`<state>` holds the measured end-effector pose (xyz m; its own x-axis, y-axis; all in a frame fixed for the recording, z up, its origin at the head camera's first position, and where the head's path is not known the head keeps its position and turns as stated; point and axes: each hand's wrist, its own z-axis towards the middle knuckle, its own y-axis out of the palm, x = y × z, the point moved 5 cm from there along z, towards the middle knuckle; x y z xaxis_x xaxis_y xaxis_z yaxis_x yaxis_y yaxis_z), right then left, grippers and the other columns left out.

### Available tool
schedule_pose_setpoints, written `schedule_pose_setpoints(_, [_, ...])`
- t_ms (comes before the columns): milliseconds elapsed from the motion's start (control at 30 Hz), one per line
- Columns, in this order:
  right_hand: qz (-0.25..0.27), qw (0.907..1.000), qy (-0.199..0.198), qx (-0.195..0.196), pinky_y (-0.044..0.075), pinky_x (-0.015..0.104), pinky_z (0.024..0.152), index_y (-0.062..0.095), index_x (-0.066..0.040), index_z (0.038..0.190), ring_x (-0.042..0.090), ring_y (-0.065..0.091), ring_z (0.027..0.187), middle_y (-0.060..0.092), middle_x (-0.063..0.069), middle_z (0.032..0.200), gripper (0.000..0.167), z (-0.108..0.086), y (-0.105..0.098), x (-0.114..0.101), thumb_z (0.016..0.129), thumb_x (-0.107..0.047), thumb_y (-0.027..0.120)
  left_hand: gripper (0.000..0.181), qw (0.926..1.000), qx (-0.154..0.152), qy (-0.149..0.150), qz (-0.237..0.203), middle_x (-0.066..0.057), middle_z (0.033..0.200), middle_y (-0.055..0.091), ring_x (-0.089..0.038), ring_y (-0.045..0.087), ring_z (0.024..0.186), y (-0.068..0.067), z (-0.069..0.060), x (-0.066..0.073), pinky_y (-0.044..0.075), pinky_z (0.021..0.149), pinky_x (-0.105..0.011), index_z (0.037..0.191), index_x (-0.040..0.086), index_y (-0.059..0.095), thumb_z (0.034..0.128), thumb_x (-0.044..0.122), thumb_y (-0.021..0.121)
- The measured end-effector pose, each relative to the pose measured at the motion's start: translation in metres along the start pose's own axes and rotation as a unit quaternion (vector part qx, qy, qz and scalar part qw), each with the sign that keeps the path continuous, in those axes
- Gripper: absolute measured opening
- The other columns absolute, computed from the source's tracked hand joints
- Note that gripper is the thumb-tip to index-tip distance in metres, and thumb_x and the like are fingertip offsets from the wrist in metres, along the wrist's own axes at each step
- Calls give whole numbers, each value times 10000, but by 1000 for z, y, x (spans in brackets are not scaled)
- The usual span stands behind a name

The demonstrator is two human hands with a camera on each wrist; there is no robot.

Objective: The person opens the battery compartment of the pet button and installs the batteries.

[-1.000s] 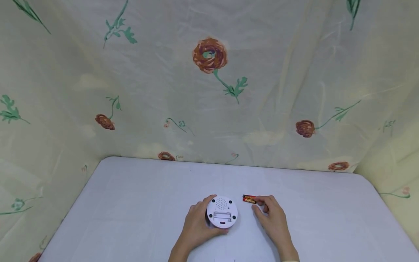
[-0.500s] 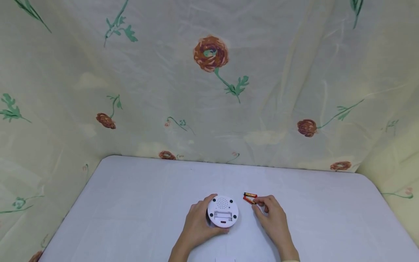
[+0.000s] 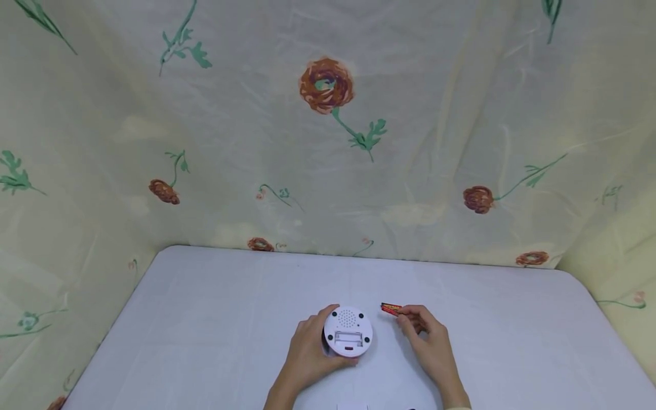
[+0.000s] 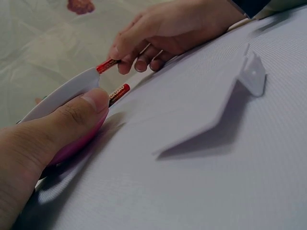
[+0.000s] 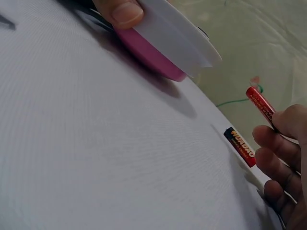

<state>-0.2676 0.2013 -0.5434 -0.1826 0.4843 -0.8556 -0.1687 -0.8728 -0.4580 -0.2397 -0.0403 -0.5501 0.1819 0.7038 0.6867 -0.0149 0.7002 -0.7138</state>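
Note:
My left hand (image 3: 310, 347) grips a round device (image 3: 348, 320) with a white underside and a pink lower part. Its underside faces up, showing a speaker grille, dark feet and an uncovered battery compartment with nothing in it. To the right, my right hand (image 3: 429, 347) pinches a red battery (image 5: 261, 105) by one end between thumb and forefinger, off the table. A second red-and-black battery (image 5: 240, 146) lies on the table below it, close to the curled lower fingers. In the head view the two batteries overlap.
A thin white plastic piece (image 4: 206, 108) with a tab (image 4: 253, 74) lies on the white table (image 3: 215, 319) near its front. A small dark object (image 3: 412, 409) is cut off at the head view's bottom edge. Flowered cloth (image 3: 410, 188) hangs behind and beside the table.
The two batteries lay side by side, then one turned askew under my right fingertips. Now that one is pinched and lifted. My left hand and the device have stayed put.

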Motion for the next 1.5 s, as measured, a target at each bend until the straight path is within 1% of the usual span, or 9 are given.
schedule_pose_setpoints(133, [116, 9999, 4, -101, 463, 176, 623, 635, -115, 999, 76, 588, 673, 675, 16, 817, 106, -3, -1, -11, 894, -115, 640, 1025, 10000, 8, -4, 8, 44, 1215, 595, -187, 516, 1080, 0, -1, 0, 431, 872, -400, 1402, 343, 378, 523, 620, 825])
schedule_pose_setpoints(333, [491, 9986, -209, 17, 473, 188, 623, 629, -21, 979, 89, 584, 662, 675, 84, 806, 113, -8, -4, -34, 869, 6, 628, 1024, 10000, -69, -68, -4, 43, 1220, 588, -189, 508, 1084, 1, -3, 0, 430, 873, -410, 1406, 354, 368, 527, 626, 820])
schedule_pose_setpoints(500, [809, 9963, -261, 89, 474, 181, 647, 631, -37, 978, 90, 597, 685, 679, 61, 804, 124, -9, 2, -20, 867, 18, 626, 1029, 10000, -76, -64, 0, 41, 1222, 591, -190, 511, 1087, 2, -5, -1, 430, 876, -408, 1408, 343, 371, 527, 619, 825])
schedule_pose_setpoints(633, [992, 9939, -460, -117, 476, 185, 664, 634, -54, 999, 100, 607, 715, 675, 49, 825, 142, -9, 9, -11, 872, 9, 624, 1029, 9999, -95, -99, 0, 44, 1226, 589, -185, 509, 1086, 2, -5, -1, 431, 876, -407, 1409, 352, 367, 527, 631, 819])
schedule_pose_setpoints(733, [1065, 9918, -654, -276, 478, 189, 662, 630, -48, 1013, 102, 605, 722, 667, 65, 840, 149, -10, 12, -12, 876, 10, 617, 1027, 9999, -100, -109, -9, 49, 1226, 589, -181, 508, 1086, 2, -6, -2, 430, 876, -405, 1408, 364, 361, 528, 637, 814])
schedule_pose_setpoints(900, [1216, 9889, -757, -396, 486, 182, 679, 620, -30, 1007, 112, 612, 742, 664, 100, 856, 129, -9, 12, -13, 884, 6, 609, 1031, 9999, -63, -87, -15, 46, 1222, 590, -186, 507, 1087, 1, -4, -2, 431, 877, -403, 1411, 368, 354, 528, 630, 819])
schedule_pose_setpoints(1133, [1526, 9820, -876, -686, 497, 175, 693, 600, -8, 995, 79, 616, 757, 658, 163, 852, 103, -10, 14, -17, 893, 2, 597, 1040, 10000, -3, 48, -35, 46, 1210, 596, -176, 517, 1072, -1, -3, -1, 429, 868, -386, 1416, 343, 361, 527, 625, 821])
schedule_pose_setpoints(1267, [1607, 9787, -970, -829, 492, 182, 695, 599, 1, 1000, 76, 607, 762, 635, 165, 862, 109, -11, 15, -20, 891, 7, 597, 1038, 9999, 27, 160, -44, 67, 1226, 595, -159, 527, 1082, -1, -2, 0, 425, 886, -382, 1417, 330, 366, 530, 625, 819])
schedule_pose_setpoints(1500, [1464, 9812, -736, -1016, 479, 198, 693, 605, -72, 1001, 65, 588, 763, 637, 126, 893, 103, -12, 19, -21, 900, -50, 608, 1032, 9997, 43, 232, -42, 81, 1249, 592, -135, 543, 1087, -1, -2, 1, 418, 909, -380, 1416, 307, 377, 537, 610, 826])
